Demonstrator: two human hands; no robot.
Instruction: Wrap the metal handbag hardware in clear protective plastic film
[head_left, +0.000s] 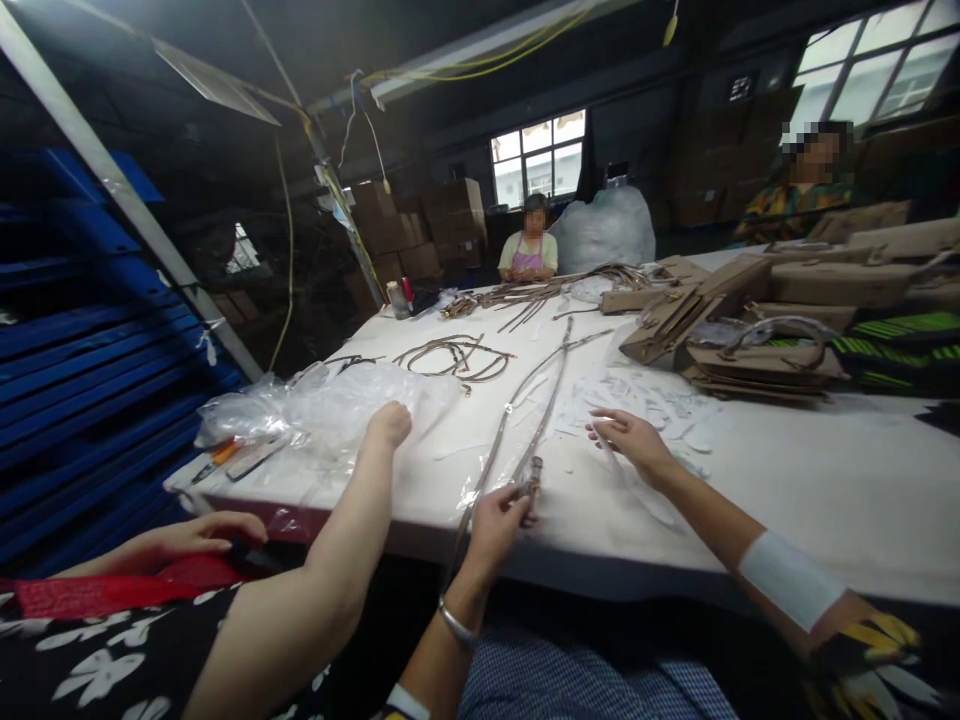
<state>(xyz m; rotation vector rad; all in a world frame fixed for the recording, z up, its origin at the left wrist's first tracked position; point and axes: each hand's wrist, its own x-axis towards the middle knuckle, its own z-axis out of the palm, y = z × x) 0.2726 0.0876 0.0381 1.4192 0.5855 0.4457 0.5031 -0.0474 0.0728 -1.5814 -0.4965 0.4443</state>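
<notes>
Near the front edge of the white table, my left hand (495, 525), with a silver bangle at the wrist, is closed on the metal-fitted end of a brown strap (495, 445). The strap runs away from me over the table in two long strands. To the right, my right hand (630, 440) is raised over the table with its fingers pinched on a thin clear plastic strip (613, 465), blurred where it hangs. White paper pieces (660, 405) lie scattered just beyond it.
A co-worker's arm (337, 550) reaches over the left side, its fist by clear plastic bags (300, 415). Coiled straps (457, 358) lie behind. Brown handbags (765, 360) are piled at right. Two people sit beyond the table (825, 480).
</notes>
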